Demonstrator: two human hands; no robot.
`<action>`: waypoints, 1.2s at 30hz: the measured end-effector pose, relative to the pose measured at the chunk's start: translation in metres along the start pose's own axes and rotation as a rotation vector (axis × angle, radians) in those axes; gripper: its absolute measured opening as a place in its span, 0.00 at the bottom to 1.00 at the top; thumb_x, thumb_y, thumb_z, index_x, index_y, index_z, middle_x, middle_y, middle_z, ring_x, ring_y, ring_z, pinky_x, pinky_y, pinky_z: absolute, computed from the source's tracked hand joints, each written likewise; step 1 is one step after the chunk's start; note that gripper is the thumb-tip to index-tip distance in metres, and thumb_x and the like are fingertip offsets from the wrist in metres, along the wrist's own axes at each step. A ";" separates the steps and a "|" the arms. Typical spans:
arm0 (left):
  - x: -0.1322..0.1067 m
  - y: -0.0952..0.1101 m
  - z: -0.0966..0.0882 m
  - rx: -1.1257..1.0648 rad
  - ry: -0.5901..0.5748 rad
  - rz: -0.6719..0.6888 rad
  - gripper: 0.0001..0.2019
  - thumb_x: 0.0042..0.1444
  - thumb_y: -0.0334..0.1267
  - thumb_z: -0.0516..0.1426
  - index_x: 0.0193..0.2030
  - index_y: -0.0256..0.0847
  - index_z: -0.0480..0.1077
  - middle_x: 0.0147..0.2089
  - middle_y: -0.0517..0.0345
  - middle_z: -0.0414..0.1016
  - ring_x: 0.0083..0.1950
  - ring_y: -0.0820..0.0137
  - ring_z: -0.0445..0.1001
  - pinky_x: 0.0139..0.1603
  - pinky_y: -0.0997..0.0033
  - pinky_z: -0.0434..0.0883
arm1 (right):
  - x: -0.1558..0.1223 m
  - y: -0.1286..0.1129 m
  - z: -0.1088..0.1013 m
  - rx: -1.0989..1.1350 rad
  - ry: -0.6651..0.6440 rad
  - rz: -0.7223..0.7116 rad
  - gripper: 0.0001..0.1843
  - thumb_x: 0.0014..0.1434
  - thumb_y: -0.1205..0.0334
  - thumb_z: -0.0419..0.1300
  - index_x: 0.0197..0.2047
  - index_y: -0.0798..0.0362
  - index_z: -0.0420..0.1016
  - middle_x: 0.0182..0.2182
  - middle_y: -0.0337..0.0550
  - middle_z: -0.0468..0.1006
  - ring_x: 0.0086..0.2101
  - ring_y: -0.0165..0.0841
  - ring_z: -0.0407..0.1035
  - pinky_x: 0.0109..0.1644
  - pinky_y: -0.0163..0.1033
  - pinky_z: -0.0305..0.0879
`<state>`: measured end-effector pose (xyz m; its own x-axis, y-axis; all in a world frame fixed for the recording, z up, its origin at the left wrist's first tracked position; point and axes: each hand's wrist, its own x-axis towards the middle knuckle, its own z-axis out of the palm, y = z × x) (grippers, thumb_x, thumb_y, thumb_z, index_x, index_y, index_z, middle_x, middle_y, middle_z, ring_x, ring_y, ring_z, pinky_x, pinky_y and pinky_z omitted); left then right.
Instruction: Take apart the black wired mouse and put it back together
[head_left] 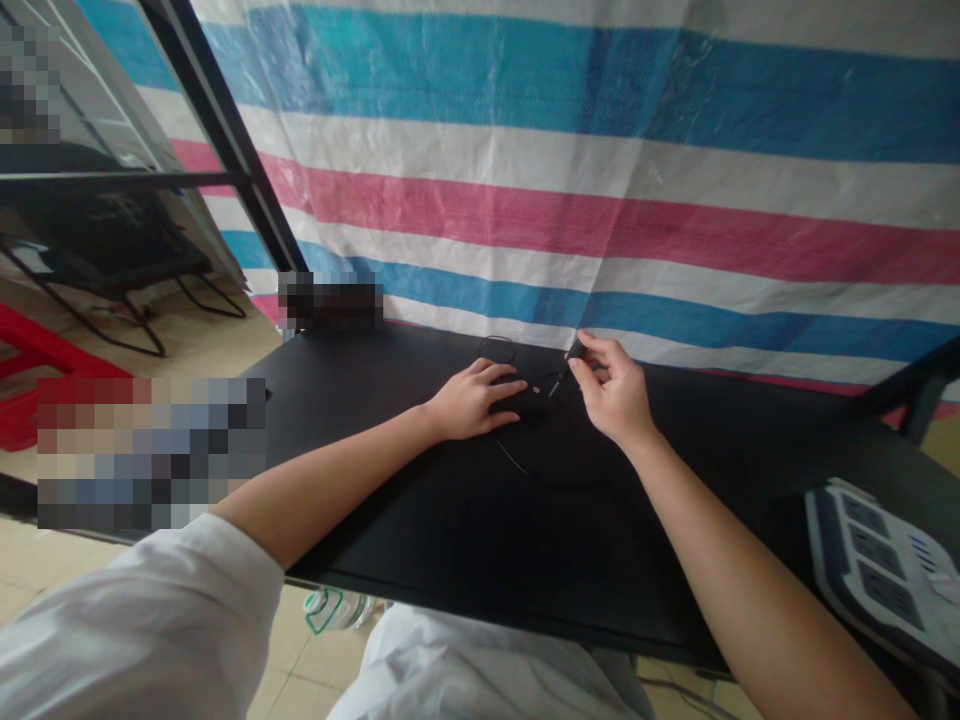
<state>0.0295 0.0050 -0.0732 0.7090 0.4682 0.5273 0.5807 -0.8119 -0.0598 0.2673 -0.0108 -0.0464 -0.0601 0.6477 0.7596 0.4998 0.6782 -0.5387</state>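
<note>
My right hand grips a thin screwdriver with a black handle. Its slim metal shaft slants down and left, with the tip just above the table. To its left, my left hand lies with fingers apart, palm down. A dark, low object sits at those fingertips; black on black, its shape is hard to make out. Close by is a small pale spot. A thin black cable curves out below the left hand, and another loop of cable shows behind it.
The black table backs onto a striped plastic sheet. A white and dark power strip lies at the right edge. Black metal posts frame both sides. Below the front edge stands a clear bottle. A red stool and black chair are at left.
</note>
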 end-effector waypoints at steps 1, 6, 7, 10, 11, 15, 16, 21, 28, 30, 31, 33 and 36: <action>0.000 0.000 0.000 0.001 0.003 0.005 0.24 0.61 0.50 0.56 0.59 0.41 0.72 0.58 0.43 0.71 0.54 0.57 0.70 0.54 0.53 0.73 | 0.001 0.001 0.000 -0.011 0.015 -0.009 0.18 0.60 0.54 0.59 0.51 0.51 0.74 0.34 0.45 0.80 0.30 0.35 0.74 0.30 0.39 0.73; 0.000 -0.001 0.001 0.006 0.026 0.026 0.24 0.62 0.51 0.55 0.59 0.39 0.72 0.57 0.41 0.71 0.53 0.56 0.71 0.54 0.53 0.73 | 0.001 0.003 0.000 -0.033 0.077 -0.012 0.16 0.57 0.53 0.63 0.47 0.51 0.75 0.29 0.40 0.77 0.26 0.31 0.69 0.31 0.39 0.71; 0.000 -0.001 0.001 0.007 0.025 0.026 0.24 0.62 0.51 0.55 0.59 0.39 0.72 0.57 0.41 0.71 0.54 0.56 0.71 0.54 0.53 0.73 | 0.001 0.003 0.000 -0.034 0.086 -0.004 0.16 0.57 0.53 0.64 0.47 0.51 0.75 0.28 0.39 0.77 0.25 0.31 0.68 0.31 0.39 0.70; 0.000 0.000 0.000 0.009 0.008 0.013 0.23 0.61 0.50 0.56 0.59 0.41 0.72 0.58 0.42 0.71 0.54 0.57 0.71 0.55 0.53 0.73 | 0.000 0.003 0.001 -0.027 0.110 0.017 0.16 0.56 0.53 0.65 0.45 0.51 0.74 0.27 0.38 0.76 0.23 0.29 0.66 0.30 0.38 0.69; 0.000 0.000 0.000 0.009 0.005 0.009 0.23 0.61 0.50 0.56 0.59 0.41 0.72 0.58 0.43 0.71 0.54 0.57 0.71 0.55 0.53 0.73 | 0.000 0.003 0.001 -0.022 0.114 0.019 0.16 0.55 0.53 0.65 0.45 0.51 0.74 0.27 0.38 0.76 0.23 0.29 0.66 0.29 0.38 0.69; 0.000 0.000 0.001 0.007 0.015 0.008 0.24 0.61 0.51 0.56 0.59 0.41 0.72 0.57 0.42 0.71 0.54 0.56 0.71 0.54 0.53 0.73 | 0.000 0.001 0.000 -0.012 0.079 0.023 0.17 0.57 0.53 0.63 0.47 0.52 0.74 0.29 0.41 0.77 0.26 0.31 0.69 0.27 0.36 0.68; 0.000 0.000 0.001 0.005 0.015 0.006 0.24 0.61 0.51 0.56 0.59 0.41 0.72 0.57 0.43 0.71 0.54 0.56 0.71 0.54 0.53 0.73 | 0.000 0.000 0.000 -0.009 0.055 0.026 0.18 0.58 0.53 0.61 0.49 0.53 0.73 0.31 0.43 0.78 0.28 0.32 0.70 0.26 0.35 0.68; 0.000 0.001 0.000 -0.002 -0.003 -0.008 0.23 0.61 0.49 0.57 0.59 0.41 0.72 0.58 0.42 0.71 0.55 0.56 0.71 0.55 0.52 0.73 | -0.001 -0.002 0.000 0.051 -0.052 0.028 0.19 0.63 0.54 0.56 0.55 0.52 0.68 0.42 0.49 0.81 0.33 0.34 0.75 0.26 0.34 0.69; 0.000 0.000 0.000 -0.006 -0.006 -0.010 0.23 0.61 0.50 0.56 0.59 0.41 0.72 0.58 0.42 0.71 0.55 0.56 0.70 0.55 0.52 0.72 | 0.000 0.001 0.000 -0.042 0.027 0.011 0.18 0.60 0.52 0.60 0.50 0.51 0.72 0.33 0.44 0.79 0.30 0.34 0.73 0.26 0.36 0.69; 0.000 0.000 0.000 -0.008 -0.007 -0.006 0.24 0.61 0.50 0.56 0.59 0.41 0.71 0.58 0.42 0.71 0.55 0.56 0.70 0.55 0.52 0.72 | 0.000 0.002 0.000 -0.052 0.048 0.009 0.17 0.59 0.51 0.61 0.48 0.51 0.73 0.30 0.42 0.77 0.28 0.33 0.71 0.27 0.37 0.70; 0.000 0.000 0.000 -0.009 -0.009 -0.004 0.24 0.61 0.50 0.56 0.59 0.40 0.71 0.58 0.42 0.71 0.55 0.56 0.70 0.55 0.53 0.72 | 0.000 0.003 0.000 -0.052 0.053 0.010 0.17 0.58 0.51 0.62 0.47 0.51 0.73 0.29 0.41 0.77 0.27 0.32 0.71 0.28 0.37 0.70; 0.000 0.000 -0.001 -0.010 -0.015 -0.003 0.24 0.61 0.51 0.55 0.60 0.40 0.71 0.58 0.42 0.71 0.54 0.56 0.70 0.55 0.53 0.72 | 0.000 0.004 0.000 -0.048 0.064 0.011 0.17 0.57 0.51 0.63 0.46 0.51 0.73 0.27 0.39 0.75 0.26 0.32 0.69 0.29 0.38 0.70; 0.000 0.001 -0.001 -0.009 -0.017 -0.006 0.24 0.61 0.51 0.56 0.60 0.41 0.71 0.58 0.42 0.71 0.54 0.56 0.70 0.55 0.53 0.71 | 0.000 0.005 0.000 -0.041 0.080 0.006 0.17 0.57 0.50 0.63 0.46 0.52 0.74 0.27 0.39 0.75 0.26 0.32 0.69 0.29 0.39 0.71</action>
<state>0.0297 0.0044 -0.0720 0.7126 0.4787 0.5129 0.5811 -0.8123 -0.0492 0.2695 -0.0073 -0.0494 0.0116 0.6209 0.7838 0.5348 0.6585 -0.5295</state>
